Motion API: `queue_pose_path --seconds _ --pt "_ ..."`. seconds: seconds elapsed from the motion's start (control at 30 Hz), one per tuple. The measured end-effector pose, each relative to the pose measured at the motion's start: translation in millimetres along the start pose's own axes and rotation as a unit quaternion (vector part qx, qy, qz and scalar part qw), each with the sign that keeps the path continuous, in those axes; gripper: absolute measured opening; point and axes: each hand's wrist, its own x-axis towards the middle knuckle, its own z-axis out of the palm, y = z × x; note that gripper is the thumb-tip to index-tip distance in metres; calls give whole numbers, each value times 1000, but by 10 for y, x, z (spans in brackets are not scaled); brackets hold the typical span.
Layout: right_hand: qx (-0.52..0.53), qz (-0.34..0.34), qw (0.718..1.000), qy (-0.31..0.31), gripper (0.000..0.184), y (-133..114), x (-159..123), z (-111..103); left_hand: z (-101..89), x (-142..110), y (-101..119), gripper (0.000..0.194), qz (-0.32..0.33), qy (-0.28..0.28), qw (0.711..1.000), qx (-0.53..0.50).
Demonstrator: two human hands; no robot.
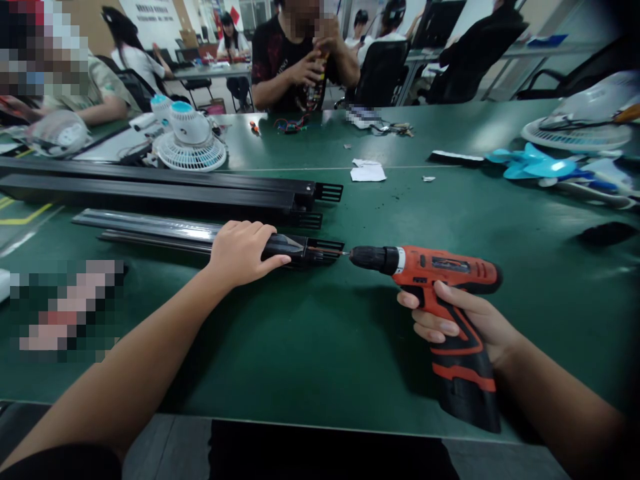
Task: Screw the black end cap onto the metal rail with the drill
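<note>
Right grip (457,317) wrapped on the red drill (440,280), bit level into the black rail end (320,252); left grip (243,253) clamps that rail flat on the desk (325,347), mid-near, so it won't twist.

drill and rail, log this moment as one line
left hand: pressing down on black rail | right hand: gripping red drill | bit at rail end | green table

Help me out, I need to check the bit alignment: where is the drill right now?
The drill is in the right hand, right of centre over the green table, its bit against the end of the black rail under the left hand.
</note>
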Motion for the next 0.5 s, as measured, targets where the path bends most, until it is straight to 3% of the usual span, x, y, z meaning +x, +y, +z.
queue_pose_path --seconds 0.5 --pt "-7 0 1000 1 38 5 7 -13 11 -2 1 81 -8 8 1000 -12"
